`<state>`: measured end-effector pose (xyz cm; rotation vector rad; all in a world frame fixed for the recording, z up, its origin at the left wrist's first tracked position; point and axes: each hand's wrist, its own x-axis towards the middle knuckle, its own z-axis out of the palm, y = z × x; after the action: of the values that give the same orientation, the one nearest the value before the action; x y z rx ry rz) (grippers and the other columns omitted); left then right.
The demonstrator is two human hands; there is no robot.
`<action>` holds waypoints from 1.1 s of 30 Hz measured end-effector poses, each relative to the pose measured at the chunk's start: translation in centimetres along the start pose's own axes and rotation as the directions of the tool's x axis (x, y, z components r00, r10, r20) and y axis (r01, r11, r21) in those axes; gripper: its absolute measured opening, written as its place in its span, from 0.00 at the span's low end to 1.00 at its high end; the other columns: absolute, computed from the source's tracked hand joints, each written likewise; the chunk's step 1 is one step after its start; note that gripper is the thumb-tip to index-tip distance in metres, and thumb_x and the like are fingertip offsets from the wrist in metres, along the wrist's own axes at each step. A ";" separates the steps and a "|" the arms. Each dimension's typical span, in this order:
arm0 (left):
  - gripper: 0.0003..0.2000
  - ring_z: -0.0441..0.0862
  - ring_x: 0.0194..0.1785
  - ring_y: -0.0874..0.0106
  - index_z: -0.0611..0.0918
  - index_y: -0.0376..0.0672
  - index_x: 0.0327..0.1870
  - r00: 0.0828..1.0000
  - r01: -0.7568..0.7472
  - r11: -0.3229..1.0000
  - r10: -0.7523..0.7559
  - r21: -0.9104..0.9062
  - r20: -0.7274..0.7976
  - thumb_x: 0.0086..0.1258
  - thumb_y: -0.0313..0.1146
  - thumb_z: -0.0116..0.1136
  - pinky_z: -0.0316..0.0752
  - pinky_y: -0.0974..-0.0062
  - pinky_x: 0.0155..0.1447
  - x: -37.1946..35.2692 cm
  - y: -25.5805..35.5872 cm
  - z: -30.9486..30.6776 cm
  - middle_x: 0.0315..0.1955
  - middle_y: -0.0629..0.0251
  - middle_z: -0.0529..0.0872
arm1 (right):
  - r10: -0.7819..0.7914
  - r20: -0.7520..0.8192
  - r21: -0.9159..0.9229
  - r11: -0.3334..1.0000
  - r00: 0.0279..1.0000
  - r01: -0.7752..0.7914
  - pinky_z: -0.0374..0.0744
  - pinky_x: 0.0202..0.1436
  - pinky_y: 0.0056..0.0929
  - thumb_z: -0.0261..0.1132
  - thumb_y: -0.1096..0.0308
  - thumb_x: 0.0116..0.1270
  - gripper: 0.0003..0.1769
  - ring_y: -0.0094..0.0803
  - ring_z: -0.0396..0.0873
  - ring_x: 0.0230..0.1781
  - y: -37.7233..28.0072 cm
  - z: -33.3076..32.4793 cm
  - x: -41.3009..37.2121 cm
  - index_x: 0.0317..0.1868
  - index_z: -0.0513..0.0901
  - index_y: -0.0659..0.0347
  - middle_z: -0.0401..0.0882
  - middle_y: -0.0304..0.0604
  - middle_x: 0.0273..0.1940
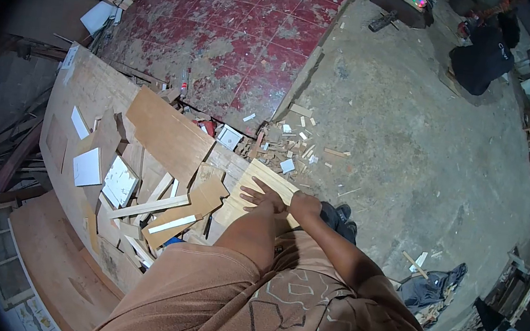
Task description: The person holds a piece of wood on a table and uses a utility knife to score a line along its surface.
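Note:
A pale wooden board (272, 175) lies at the near end of the bench, close to my body. Flat on its top, my left hand (265, 195) rests with the fingers spread. My right hand (305, 205) is closed in a fist at the board's right edge, close beside the left. Whatever it grips, if anything, is hidden under the fingers. Just left of the board are a brown notched wooden piece (205, 201) and a light wood strip (150, 207).
White-faced offcuts (87, 167) and a large brown plywood sheet (170, 134) lie on the workbench (67, 94). Scraps (287, 166) litter the concrete floor beyond the board. A dark cloth heap (434, 286) lies at right. Someone in dark clothing (483, 59) is at far right.

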<state>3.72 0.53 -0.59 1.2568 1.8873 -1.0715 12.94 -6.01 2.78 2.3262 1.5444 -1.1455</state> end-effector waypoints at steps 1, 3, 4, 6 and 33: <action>0.79 0.12 0.73 0.40 0.08 0.45 0.62 1.000 0.013 0.999 -0.012 -0.052 0.021 0.42 0.60 0.77 0.31 0.32 0.72 -0.2 0.0 -0.1 0.66 0.30 0.11 | 0.011 0.006 0.013 1.000 1.000 -0.011 0.84 0.41 0.42 0.57 0.67 0.63 0.14 0.45 0.87 0.42 0.7 0.8 0.1 0.43 0.86 0.63 0.86 0.55 0.42; 0.80 0.14 0.73 0.38 0.08 0.44 0.61 1.000 -0.018 0.998 0.019 -0.062 0.016 0.41 0.58 0.79 0.34 0.30 0.71 -2.4 -0.2 -1.1 0.66 0.30 0.11 | 0.061 0.084 -0.014 0.998 0.995 -0.060 0.84 0.42 0.42 0.57 0.67 0.63 0.14 0.45 0.87 0.42 0.6 -1.8 -2.7 0.43 0.86 0.63 0.86 0.55 0.42; 0.80 0.15 0.73 0.35 0.08 0.43 0.61 0.999 -0.046 0.996 0.046 -0.079 0.004 0.40 0.57 0.80 0.37 0.29 0.70 -3.0 -0.3 -1.6 0.65 0.29 0.11 | 0.102 0.156 -0.045 0.994 0.983 -0.096 0.84 0.42 0.42 0.56 0.68 0.64 0.14 0.46 0.87 0.42 0.4 -3.3 -4.2 0.43 0.86 0.63 0.86 0.55 0.42; 0.80 0.15 0.73 0.35 0.08 0.44 0.61 0.999 -0.037 0.998 0.036 -0.054 -0.022 0.40 0.56 0.80 0.37 0.29 0.70 -2.3 -0.2 -0.7 0.66 0.29 0.11 | 0.091 0.237 -0.093 0.993 0.967 -0.070 0.84 0.42 0.41 0.56 0.68 0.64 0.15 0.47 0.86 0.42 -0.4 -6.6 -6.7 0.43 0.86 0.63 0.86 0.54 0.43; 0.79 0.14 0.73 0.37 0.08 0.45 0.62 0.999 -0.022 0.995 0.020 -0.093 -0.026 0.43 0.57 0.79 0.35 0.30 0.70 -0.1 -0.1 -0.2 0.66 0.29 0.11 | -0.003 -0.001 0.025 1.000 1.000 0.003 0.84 0.41 0.42 0.57 0.66 0.63 0.14 0.47 0.87 0.41 0.2 0.2 -0.3 0.42 0.86 0.63 0.86 0.54 0.41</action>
<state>3.67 0.60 -0.37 1.2395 1.9159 -0.9500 12.96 -6.43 2.72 2.3414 1.5434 -1.1709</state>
